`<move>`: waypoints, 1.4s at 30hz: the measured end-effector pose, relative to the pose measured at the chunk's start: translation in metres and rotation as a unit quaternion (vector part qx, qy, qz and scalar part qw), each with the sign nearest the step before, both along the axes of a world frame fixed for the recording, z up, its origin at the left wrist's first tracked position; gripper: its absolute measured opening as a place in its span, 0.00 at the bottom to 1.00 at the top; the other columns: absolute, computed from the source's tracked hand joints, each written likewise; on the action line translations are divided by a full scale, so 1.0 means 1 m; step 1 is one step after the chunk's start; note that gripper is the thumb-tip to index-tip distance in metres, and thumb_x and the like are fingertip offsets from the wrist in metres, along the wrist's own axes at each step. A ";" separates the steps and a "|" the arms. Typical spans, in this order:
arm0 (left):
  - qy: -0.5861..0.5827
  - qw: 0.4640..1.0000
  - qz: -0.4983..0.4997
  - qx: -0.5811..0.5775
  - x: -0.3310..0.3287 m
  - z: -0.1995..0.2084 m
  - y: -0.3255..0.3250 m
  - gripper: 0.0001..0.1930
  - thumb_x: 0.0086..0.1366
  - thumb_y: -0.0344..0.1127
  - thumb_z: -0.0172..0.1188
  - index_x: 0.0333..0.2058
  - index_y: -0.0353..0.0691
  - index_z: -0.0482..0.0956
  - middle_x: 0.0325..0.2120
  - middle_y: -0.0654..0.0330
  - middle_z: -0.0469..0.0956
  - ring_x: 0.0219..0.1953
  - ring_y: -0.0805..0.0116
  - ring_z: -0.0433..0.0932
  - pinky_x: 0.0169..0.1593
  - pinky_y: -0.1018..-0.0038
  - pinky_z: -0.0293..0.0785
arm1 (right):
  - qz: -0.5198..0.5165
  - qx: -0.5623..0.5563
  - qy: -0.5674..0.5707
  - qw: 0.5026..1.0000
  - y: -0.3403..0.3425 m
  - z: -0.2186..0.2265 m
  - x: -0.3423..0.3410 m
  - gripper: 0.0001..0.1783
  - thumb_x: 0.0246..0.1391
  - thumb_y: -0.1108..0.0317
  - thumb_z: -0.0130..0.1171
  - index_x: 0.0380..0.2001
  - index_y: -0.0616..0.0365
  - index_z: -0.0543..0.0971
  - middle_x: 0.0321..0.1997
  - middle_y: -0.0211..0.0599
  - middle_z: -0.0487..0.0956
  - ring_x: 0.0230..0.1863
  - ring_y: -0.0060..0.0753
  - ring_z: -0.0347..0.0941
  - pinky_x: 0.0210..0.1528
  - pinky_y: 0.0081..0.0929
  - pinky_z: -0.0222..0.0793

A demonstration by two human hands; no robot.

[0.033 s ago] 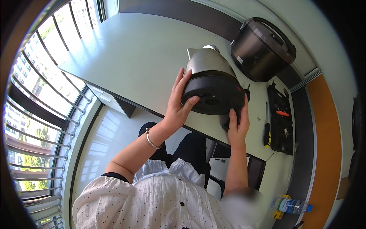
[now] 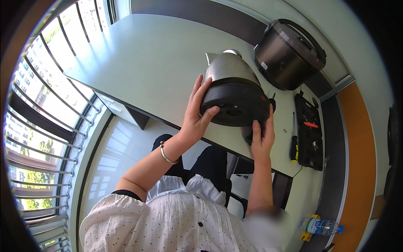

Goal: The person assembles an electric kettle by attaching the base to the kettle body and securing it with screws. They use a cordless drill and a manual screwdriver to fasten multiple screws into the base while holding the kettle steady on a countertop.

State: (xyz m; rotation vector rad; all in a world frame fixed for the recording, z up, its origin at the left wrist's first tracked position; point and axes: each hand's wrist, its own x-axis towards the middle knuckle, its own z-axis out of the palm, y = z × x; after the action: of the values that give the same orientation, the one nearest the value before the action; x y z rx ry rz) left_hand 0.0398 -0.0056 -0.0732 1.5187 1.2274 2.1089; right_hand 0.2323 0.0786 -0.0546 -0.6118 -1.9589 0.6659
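Note:
An electric kettle with a steel body and a black base is tilted over the desk, its round underside facing me. My left hand grips its left side, fingers along the steel and thumb on the black base. At the lower right edge of the base, my right hand holds the kettle near its black handle, which is partly hidden by the fingers. A small red mark shows on the base's right side, and a socket opens in its middle. The kettle's spout and far side are mostly out of sight.
A dark rice cooker stands at the desk's back right. Nearer lie a yellow-and-black screwdriver and an open black tool case; small screws lie beside them. A plastic bottle is at lower right. The pale desk spreads leftward to a barred window.

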 end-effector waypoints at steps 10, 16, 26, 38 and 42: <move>0.127 0.990 0.059 0.021 0.002 -0.005 -0.014 0.32 0.55 0.41 0.66 0.58 0.49 0.65 0.67 0.43 0.38 0.69 0.38 0.35 0.66 0.51 0.43 | 0.046 -0.038 0.065 0.996 -0.006 -0.002 0.009 0.31 0.54 0.76 0.54 0.61 0.69 0.60 0.64 0.45 0.65 0.62 0.35 0.63 0.63 0.30 0.56; 0.137 0.988 0.066 0.038 0.007 -0.013 -0.019 0.29 0.50 0.39 0.69 0.53 0.51 0.72 0.67 0.41 0.38 0.68 0.34 0.34 0.66 0.48 0.42 | 0.076 -0.032 0.092 0.992 -0.006 -0.008 0.015 0.29 0.56 0.72 0.56 0.60 0.68 0.61 0.64 0.49 0.65 0.64 0.41 0.62 0.65 0.34 0.54; 0.182 0.976 0.110 0.045 0.012 -0.013 -0.030 0.26 0.47 0.35 0.70 0.48 0.55 0.76 0.66 0.36 0.41 0.67 0.32 0.37 0.65 0.46 0.42 | 0.098 -0.043 0.114 0.988 -0.009 -0.015 0.024 0.28 0.56 0.69 0.57 0.58 0.66 0.63 0.64 0.53 0.63 0.64 0.45 0.62 0.65 0.37 0.54; 0.251 0.956 0.135 0.070 0.023 -0.019 -0.047 0.28 0.39 0.34 0.72 0.44 0.61 0.78 0.63 0.34 0.49 0.65 0.31 0.48 0.65 0.45 0.45 | 0.159 -0.040 0.158 0.974 -0.005 -0.027 0.031 0.30 0.54 0.69 0.60 0.58 0.65 0.63 0.64 0.62 0.60 0.65 0.53 0.59 0.66 0.44 0.53; 0.266 0.950 0.145 0.080 0.029 -0.021 -0.051 0.26 0.40 0.36 0.73 0.41 0.63 0.80 0.62 0.36 0.54 0.64 0.33 0.52 0.64 0.46 0.50 | 0.169 -0.061 0.177 0.968 -0.007 -0.026 0.032 0.31 0.55 0.63 0.61 0.57 0.66 0.63 0.64 0.64 0.60 0.64 0.54 0.60 0.65 0.45 0.54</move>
State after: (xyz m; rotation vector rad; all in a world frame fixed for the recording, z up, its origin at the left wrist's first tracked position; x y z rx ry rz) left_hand 0.0686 -0.0570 -0.0946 2.2031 1.5647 2.0788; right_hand 0.2642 0.0714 -0.0806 -0.2088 -1.7041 1.0381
